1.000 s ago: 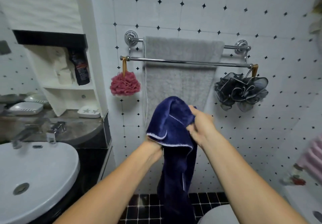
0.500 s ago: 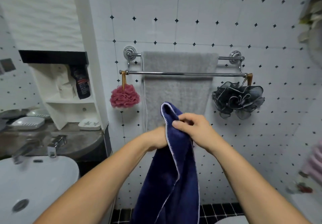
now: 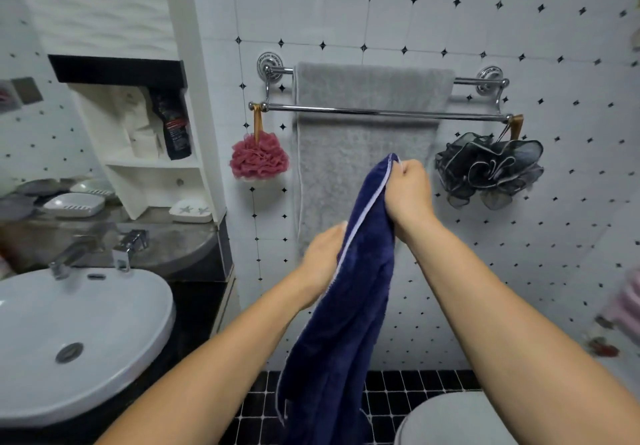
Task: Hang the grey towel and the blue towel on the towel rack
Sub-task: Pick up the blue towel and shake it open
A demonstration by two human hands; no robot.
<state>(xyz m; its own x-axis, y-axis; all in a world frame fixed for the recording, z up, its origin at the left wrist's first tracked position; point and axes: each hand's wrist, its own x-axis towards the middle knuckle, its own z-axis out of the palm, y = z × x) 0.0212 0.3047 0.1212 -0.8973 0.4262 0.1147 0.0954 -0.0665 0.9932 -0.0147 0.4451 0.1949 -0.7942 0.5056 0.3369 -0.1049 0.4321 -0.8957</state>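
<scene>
My right hand has lifted the blue towel by its corner, left hand sliding down the hem, spreading it for the towel rack.

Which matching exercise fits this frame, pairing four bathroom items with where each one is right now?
Items:
1. grey towel
2. blue towel
3. pink bath puff
4. dark bath puff

Places:
A. hanging at the right end of the front rail
B. held in both hands, below the rack
C. draped over the back rail
D. hanging at the left end of the front rail

Pairs: 1-C, 2-B, 3-D, 4-A
</scene>
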